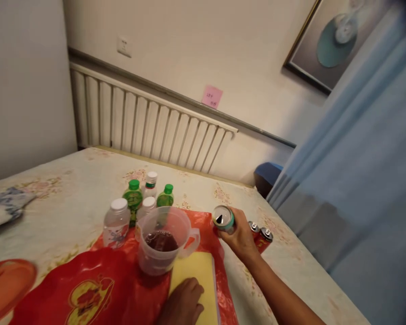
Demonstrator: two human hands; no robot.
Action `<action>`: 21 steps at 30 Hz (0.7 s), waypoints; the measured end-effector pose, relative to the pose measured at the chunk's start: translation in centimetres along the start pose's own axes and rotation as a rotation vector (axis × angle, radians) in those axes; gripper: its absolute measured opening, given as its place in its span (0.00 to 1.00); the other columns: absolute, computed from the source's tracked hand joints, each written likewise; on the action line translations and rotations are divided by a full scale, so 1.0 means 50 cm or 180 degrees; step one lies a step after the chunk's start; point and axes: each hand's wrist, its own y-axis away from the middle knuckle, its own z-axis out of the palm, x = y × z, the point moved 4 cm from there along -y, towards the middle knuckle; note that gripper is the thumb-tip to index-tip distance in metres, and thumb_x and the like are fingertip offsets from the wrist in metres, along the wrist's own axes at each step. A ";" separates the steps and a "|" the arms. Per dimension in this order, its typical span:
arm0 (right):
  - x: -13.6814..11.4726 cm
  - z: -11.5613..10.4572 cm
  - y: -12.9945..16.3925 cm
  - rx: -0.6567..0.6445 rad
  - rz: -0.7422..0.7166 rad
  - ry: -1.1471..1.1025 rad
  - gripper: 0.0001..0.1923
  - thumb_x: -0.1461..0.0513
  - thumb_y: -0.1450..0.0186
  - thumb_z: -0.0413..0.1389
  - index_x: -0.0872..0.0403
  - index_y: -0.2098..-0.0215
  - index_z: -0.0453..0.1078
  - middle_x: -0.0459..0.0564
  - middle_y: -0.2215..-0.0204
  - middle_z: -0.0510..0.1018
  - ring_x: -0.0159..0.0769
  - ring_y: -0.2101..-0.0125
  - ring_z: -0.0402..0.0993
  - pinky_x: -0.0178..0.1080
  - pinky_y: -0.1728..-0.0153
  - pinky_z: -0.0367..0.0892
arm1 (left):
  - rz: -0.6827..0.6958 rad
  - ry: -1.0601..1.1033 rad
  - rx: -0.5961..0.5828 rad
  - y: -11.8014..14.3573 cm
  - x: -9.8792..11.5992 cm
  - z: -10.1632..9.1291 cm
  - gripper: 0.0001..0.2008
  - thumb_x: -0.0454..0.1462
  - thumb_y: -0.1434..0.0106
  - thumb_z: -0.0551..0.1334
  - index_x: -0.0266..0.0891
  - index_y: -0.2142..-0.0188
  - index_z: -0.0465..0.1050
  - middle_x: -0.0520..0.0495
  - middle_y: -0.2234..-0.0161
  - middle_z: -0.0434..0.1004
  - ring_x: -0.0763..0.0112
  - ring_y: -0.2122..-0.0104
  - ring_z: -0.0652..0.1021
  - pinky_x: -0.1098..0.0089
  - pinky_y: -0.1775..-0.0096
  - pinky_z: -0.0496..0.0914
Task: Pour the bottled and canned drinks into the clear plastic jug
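Note:
My right hand [241,234] is wrapped round a teal drink can [228,219], its silver top and dark opening turned toward me. The can is held beside a red plastic sheet. My left hand [184,300] lies on a yellow pad [199,271], its fingers slightly bent and holding nothing visible. Just beyond that hand stands a clear plastic measuring jug [152,262] with dark reddish liquid and a few bubbles in it. The jug's handle points right.
Behind the jug are bottles with green caps [134,185] and white-capped bottles [117,225]. A red scalloped tray [47,293] lies front left, near an orange lid-like disc [10,280]. Red cans [264,239] stand behind my right wrist. A blue curtain [352,180] hangs at right.

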 end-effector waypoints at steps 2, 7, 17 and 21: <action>-0.042 0.020 -0.030 -0.0132 -0.0328 -0.0021 0.31 0.67 0.47 0.60 0.54 0.44 0.64 0.56 0.52 0.71 0.46 0.51 0.70 0.48 0.49 0.68 | 0.0013 0.0006 0.0043 0.002 -0.006 0.007 0.14 0.28 0.41 0.57 0.41 0.58 0.73 0.46 0.56 0.74 0.63 0.54 0.73 0.63 0.48 0.68; -0.116 0.061 -0.076 -0.0561 -0.0990 0.0119 0.36 0.70 0.45 0.57 0.53 0.39 0.58 0.58 0.48 0.66 0.48 0.48 0.66 0.50 0.47 0.67 | 0.0214 0.0109 0.0285 0.007 -0.032 0.035 0.14 0.31 0.39 0.58 0.44 0.54 0.71 0.48 0.54 0.74 0.63 0.54 0.72 0.65 0.48 0.67; -0.187 0.061 -0.125 -0.0603 -0.2148 0.0894 0.28 0.72 0.40 0.51 0.54 0.42 0.63 0.59 0.52 0.67 0.48 0.51 0.64 0.53 0.49 0.67 | 0.0053 0.0147 0.0204 0.002 -0.046 0.061 0.14 0.31 0.42 0.60 0.43 0.56 0.71 0.47 0.54 0.73 0.62 0.54 0.72 0.62 0.48 0.67; -0.205 0.055 -0.127 -0.0724 -0.2462 0.0958 0.24 0.70 0.34 0.48 0.53 0.40 0.61 0.58 0.51 0.68 0.47 0.48 0.64 0.57 0.44 0.63 | 0.0089 0.0262 0.0304 0.010 -0.033 0.044 0.14 0.31 0.39 0.58 0.43 0.54 0.70 0.48 0.54 0.73 0.63 0.53 0.72 0.64 0.47 0.67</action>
